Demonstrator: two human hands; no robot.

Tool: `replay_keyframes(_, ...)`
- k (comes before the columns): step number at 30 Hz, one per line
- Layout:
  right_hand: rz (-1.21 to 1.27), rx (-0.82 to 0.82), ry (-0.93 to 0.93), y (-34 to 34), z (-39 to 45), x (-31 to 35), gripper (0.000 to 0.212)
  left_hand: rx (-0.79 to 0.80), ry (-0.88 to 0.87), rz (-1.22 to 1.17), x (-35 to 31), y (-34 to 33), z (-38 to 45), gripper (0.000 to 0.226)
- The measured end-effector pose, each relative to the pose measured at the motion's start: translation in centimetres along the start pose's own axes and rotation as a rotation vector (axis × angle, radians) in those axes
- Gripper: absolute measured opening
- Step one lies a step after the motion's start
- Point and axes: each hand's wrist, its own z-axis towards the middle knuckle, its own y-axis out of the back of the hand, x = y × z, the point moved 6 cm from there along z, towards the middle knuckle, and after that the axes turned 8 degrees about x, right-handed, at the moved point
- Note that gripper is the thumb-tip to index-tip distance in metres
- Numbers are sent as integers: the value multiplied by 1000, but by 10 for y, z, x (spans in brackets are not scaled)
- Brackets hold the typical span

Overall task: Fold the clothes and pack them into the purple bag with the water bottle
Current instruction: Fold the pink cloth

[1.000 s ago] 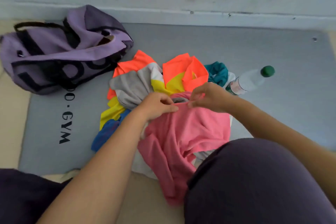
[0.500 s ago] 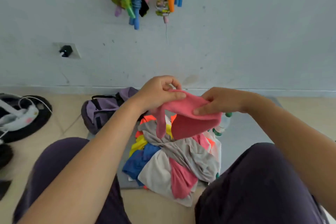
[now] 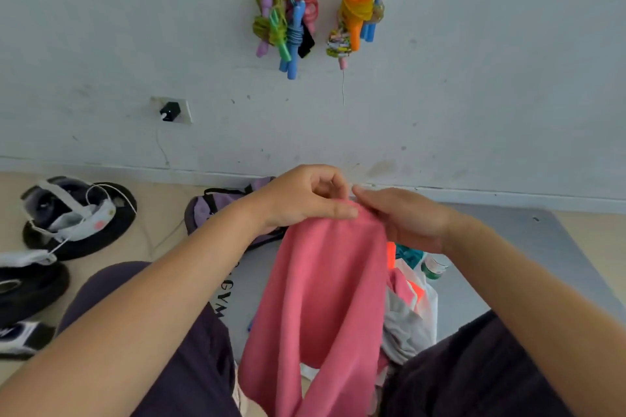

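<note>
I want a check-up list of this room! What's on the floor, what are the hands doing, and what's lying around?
Surface: grey mat on a beige floor, printed with "GYM".
Job's things: pink garment held up; clothes pile on the mat; purple bag behind the left arm; water bottle mostly hidden beside the pile.
Clutter: dark weight plates and white gear at left.
Hands: left hand and right hand both pinch the garment's top edge.
Cables: thin cord runs down from the charger in the wall socket.
Surroundings: skipping ropes hang from a wooden rack on the white wall.
</note>
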Motion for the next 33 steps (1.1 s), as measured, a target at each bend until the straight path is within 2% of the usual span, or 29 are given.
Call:
replay_keyframes(2,-21,-65,10,21,19,-9,49,-3,28,-59,16,9,15,17)
replay_keyframes(5,31,-38,39,38,36,-21,31,-8,93,-87,39,22,32,19)
replay_keyframes(8,27,-108,87,52,53,-35,23,-56,202,-82,65,34,41,22)
replay_keyframes(12,-134,-205,154,71,72,-32,25,-139,324,272,82,53,44,14)
replay_keyframes(15,-159,-206,200,81,74,-22,27,-185,290,251,79,64,43,9)
replay_keyframes(16,-160,-174,195,81,74,-23,30,-194,255,208,78,64,43,4)
replay_keyframes(20,-88,-53,153,64,68,-33,40,-140,128,135,71,45,42,9)
replay_keyframes(22,-22,-53,177,59,63,-32,30,-119,135,132,70,39,42,9)
replay_keyframes(25,19,-190,260,64,51,-25,16,-149,182,142,72,38,40,11)
replay_keyframes(30,0,-570,298,85,26,-22,13,-254,228,198,70,50,30,17)
replay_keyframes(32,-35,-604,274,84,18,-21,12,-299,218,204,68,54,25,17)
replay_keyframes(33,-32,-571,267,79,17,-22,10,-304,206,200,66,53,24,15)
